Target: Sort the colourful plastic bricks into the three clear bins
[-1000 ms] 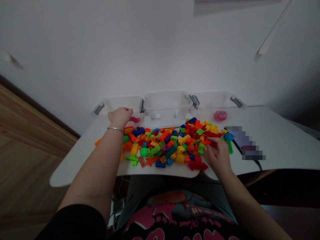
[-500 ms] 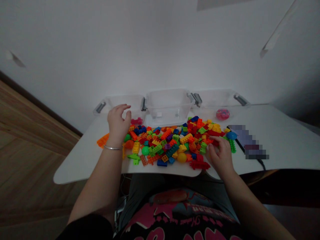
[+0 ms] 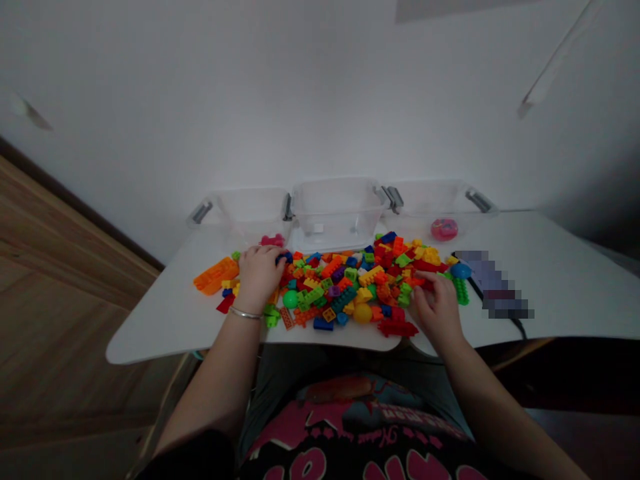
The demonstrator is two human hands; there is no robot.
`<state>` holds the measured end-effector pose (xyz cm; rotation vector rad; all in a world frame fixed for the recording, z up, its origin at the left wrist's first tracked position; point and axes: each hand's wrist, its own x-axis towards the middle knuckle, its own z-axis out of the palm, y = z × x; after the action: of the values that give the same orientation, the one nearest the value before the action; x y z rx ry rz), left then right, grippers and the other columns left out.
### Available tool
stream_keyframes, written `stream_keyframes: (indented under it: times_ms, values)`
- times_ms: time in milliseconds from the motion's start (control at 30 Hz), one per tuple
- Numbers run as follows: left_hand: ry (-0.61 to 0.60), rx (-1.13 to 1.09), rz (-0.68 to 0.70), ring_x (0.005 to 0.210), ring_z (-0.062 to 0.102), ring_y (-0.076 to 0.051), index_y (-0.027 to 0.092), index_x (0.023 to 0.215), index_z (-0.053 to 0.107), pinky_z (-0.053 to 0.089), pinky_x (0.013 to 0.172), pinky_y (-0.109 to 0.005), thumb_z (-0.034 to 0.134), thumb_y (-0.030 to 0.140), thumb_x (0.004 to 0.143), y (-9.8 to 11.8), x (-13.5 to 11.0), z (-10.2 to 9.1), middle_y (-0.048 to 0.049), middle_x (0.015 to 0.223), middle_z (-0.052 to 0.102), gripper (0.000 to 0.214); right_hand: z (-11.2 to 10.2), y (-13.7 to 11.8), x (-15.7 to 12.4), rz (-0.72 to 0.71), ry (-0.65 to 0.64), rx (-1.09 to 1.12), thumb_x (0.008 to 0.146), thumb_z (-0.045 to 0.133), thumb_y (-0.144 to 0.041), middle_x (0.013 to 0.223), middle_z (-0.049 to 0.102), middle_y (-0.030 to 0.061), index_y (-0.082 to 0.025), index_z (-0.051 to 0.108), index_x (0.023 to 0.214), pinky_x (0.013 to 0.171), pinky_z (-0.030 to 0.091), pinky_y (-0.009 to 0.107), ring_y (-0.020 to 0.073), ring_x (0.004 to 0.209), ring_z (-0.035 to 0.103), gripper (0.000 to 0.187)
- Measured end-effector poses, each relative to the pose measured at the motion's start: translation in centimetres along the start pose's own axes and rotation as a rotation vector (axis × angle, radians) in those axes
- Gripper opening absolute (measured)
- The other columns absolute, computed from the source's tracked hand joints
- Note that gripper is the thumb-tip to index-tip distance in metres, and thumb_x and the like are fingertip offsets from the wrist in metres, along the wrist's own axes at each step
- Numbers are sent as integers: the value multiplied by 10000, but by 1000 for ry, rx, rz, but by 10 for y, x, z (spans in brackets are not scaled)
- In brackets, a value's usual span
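At the far left of the white tabletop point(image 3: 150, 320), a long orange plastic studded block point(image 3: 216, 276) lies flat, apart from the main heap. Behind it: left clear plastic bin point(image 3: 257, 200) with grey clips, a knobbly pink piece point(image 3: 273, 240) showing at its lower front. Left hand point(image 3: 260, 275) is palm-down over the left end of the heap, fingers bent, fingertips beside a dark blue block point(image 3: 286, 257); cannot tell whether it grips anything. Mid-table, the heap of multicoloured plastic building blocks point(image 3: 343, 283) spreads in front of the middle clear bin point(image 3: 337, 220). Right hand point(image 3: 439, 303) sits at the heap's right edge, thumb and fingers curled near red pieces; grip cannot be told. Behind, a glossy pink rounded object point(image 3: 444, 229) rests in the right clear bin point(image 3: 425, 197). Farther right: a blue rounded piece point(image 3: 461, 271), a green studded strip point(image 3: 461, 291), then a pixelated dark-edged flat slab point(image 3: 493, 283).
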<state>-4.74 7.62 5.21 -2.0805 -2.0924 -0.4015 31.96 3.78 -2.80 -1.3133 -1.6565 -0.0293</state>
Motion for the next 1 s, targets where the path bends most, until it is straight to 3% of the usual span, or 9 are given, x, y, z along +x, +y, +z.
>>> stream_keyframes:
  times_ms: [433, 700, 1000]
  values:
    - [-1, 74, -2, 1117, 542, -386, 232, 1162, 707, 365, 945, -513, 536, 319, 853, 2, 6, 12, -145, 1106, 721, 364, 2, 2, 1, 42, -18, 10, 861, 512, -269, 1020, 685, 97, -221, 611, 1042, 881, 483, 468, 264, 959, 609, 212]
    - [-18, 142, 36, 1084, 583, -346, 245, 1135, 706, 345, 989, -494, 541, 295, 849, 3, 12, 11, -121, 1094, 733, 334, 2, 3, 0, 80, -15, 30, 859, 514, -286, 1027, 683, 99, -217, 614, 1047, 892, 485, 469, 268, 975, 605, 223]
    - [-71, 56, 58, 1116, 583, -338, 281, 1150, 707, 377, 965, -467, 569, 320, 850, -4, 15, 11, -98, 1132, 731, 333, 3, 5, -2, 96, -11, 44, 852, 531, -295, 1033, 677, 102, -220, 610, 1070, 884, 490, 466, 265, 968, 608, 243]
